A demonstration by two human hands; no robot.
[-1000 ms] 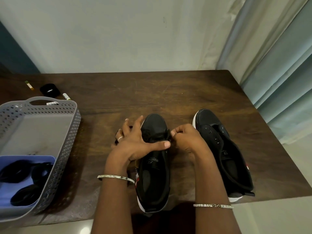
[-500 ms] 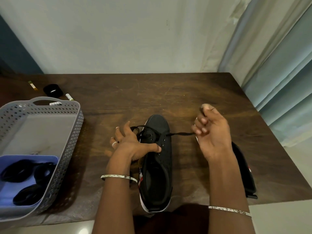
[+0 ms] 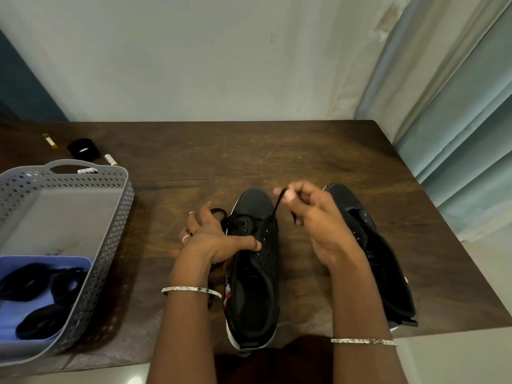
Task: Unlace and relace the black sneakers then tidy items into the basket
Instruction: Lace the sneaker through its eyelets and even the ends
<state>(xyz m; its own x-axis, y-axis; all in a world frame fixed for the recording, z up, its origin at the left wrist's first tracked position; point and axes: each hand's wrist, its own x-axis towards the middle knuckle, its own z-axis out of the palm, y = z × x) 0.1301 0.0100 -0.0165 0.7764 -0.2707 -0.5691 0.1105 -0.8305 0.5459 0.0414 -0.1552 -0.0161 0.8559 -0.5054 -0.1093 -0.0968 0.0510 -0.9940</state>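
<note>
Wooden table (image 3: 304, 151), left hand (image 3: 216, 239) gripping sneaker (image 3: 257, 273), right hand (image 3: 324, 223) pinching lace (image 3: 278, 203), other sneaker (image 3: 388, 273) marked S

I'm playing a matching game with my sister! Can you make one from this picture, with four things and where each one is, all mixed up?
Things:
1. lace
2. middle sneaker
3. grey basket
4. blue tray

Places:
A. inside the basket
B. pinched by the right hand
C. held by the left hand
D. on the left side of the table

Pairs: 1-B, 2-C, 3-D, 4-A.
</note>
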